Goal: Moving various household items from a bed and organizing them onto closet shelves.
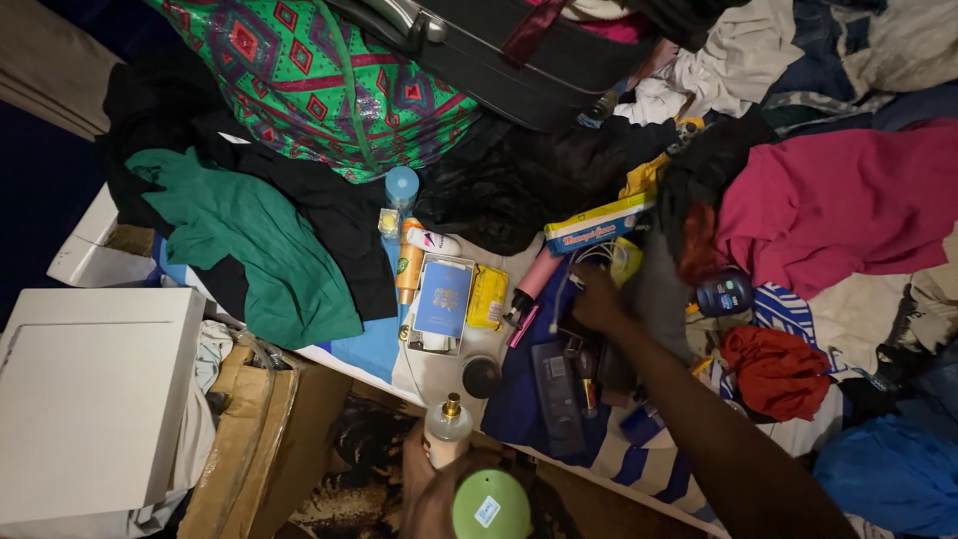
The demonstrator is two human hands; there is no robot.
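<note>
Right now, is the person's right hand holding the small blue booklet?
No. The right hand reaches into the dark items right of the pink tube, while the blue booklet lies untouched further left.

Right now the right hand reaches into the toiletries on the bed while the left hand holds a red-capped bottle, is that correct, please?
Not quite: the head view shows the cap is green, not red. The rest stands: the right hand reaches into the toiletries, and the left hand holds the bottle.
</note>
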